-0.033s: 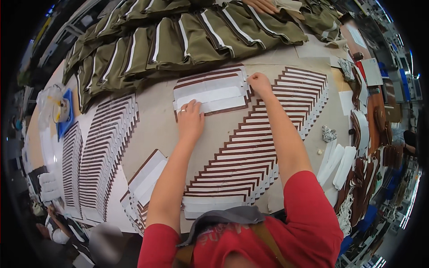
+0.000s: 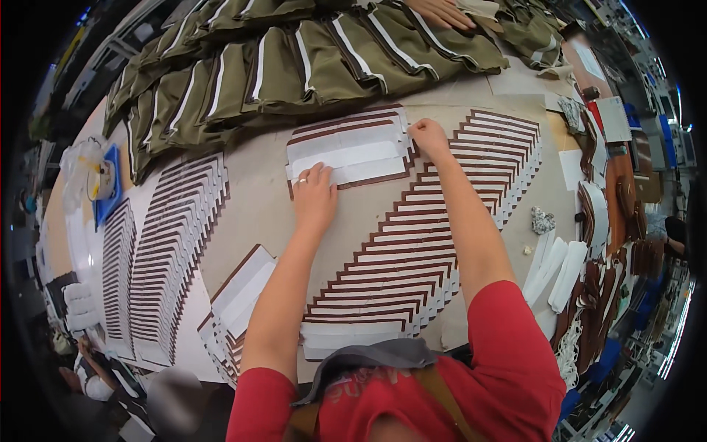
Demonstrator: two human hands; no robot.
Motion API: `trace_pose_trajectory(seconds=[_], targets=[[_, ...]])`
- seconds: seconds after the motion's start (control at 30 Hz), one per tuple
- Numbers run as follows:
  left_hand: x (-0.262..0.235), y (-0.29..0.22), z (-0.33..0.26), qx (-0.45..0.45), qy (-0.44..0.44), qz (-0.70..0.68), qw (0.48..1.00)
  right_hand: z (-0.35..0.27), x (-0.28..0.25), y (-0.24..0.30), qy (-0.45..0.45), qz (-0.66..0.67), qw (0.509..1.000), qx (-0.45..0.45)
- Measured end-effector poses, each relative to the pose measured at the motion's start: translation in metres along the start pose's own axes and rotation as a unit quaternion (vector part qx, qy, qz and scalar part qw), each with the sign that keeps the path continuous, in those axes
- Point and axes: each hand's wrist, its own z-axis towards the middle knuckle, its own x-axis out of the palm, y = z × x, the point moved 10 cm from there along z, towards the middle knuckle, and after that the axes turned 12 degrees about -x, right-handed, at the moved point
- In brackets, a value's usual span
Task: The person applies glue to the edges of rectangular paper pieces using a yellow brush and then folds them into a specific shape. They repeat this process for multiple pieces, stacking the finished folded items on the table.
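Note:
In front of me lies a small stack of white fabric panels with brown edges [image 2: 353,156], slightly fanned at its far side. My left hand [image 2: 315,188], wearing a ring, rests on the stack's near left part with the fingers stretched out. At the far right corner, my right hand [image 2: 429,138] is curled with fingertips pinched together. Whatever those fingertips hold, if anything, is hidden. A long fanned row of similar brown-edged panels [image 2: 398,254] runs diagonally beneath my right forearm.
Olive garment pieces with white strips [image 2: 280,66] lie overlapped along the far side, where another person's hand [image 2: 442,13] rests. More fanned panels [image 2: 173,250] stand left, near a blue tray [image 2: 110,184]. White strips [image 2: 567,276] and a crumpled grey lump [image 2: 543,220] lie right.
The other person's hand at the far side has shifted slightly to the right. My own hands and the panels show no visible change.

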Motion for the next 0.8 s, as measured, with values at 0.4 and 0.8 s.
trace_pose_trajectory(seconds=[0.4,0.8], targets=[[-0.045,0.007,-0.011,0.019,0.016,-0.185,0.983,-0.039,-0.051,0.007,-0.124,0.172,0.977,0.014],[-0.372,-0.234,-0.225,0.202,0.35,-0.885,0.23,-0.213,0.021,0.106,0.14,0.274,0.95,-0.044]])
